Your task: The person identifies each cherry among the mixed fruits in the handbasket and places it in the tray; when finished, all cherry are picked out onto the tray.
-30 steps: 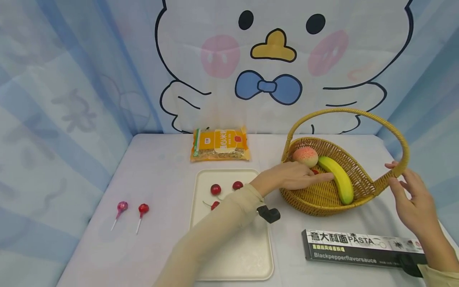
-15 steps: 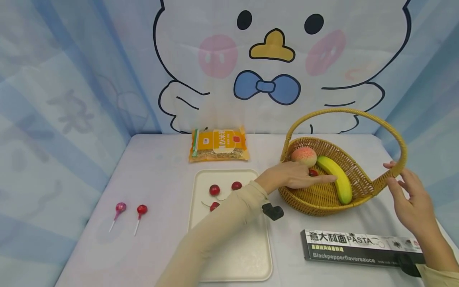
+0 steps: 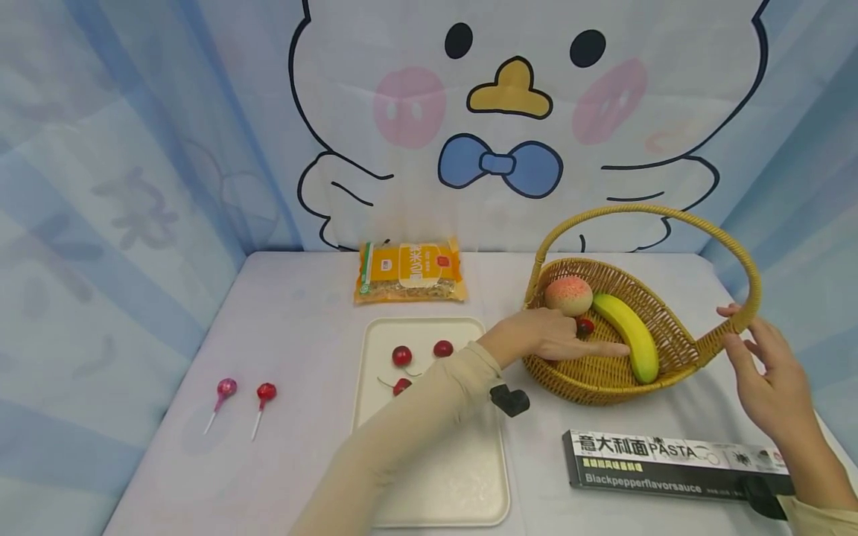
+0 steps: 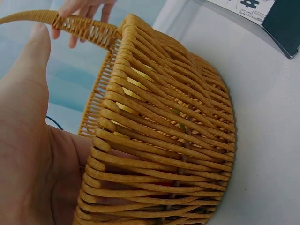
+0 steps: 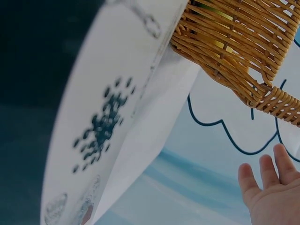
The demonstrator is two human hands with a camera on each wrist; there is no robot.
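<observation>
My left hand reaches inside the wicker basket, low over its near-left side, with one finger stretched toward a yellow banana. Beside its knuckles lies a red cherry, partly covered by the hand. A pink-speckled peach sits behind it in the basket. In the left wrist view, the thumb stays outside the weave and the other fingers are mostly hidden behind the basket wall. My right hand holds the foot of the basket's arched handle, with fingers behind it and thumb in front.
A cream tray with several cherries lies under the left forearm. A black-and-white pasta box lies in front of the basket. Two lollipops are at the left; a yellow grain packet stands at the back.
My left hand has shifted slightly toward me within the basket, and more of the cherry beside it shows. The right hand stays at the handle.
</observation>
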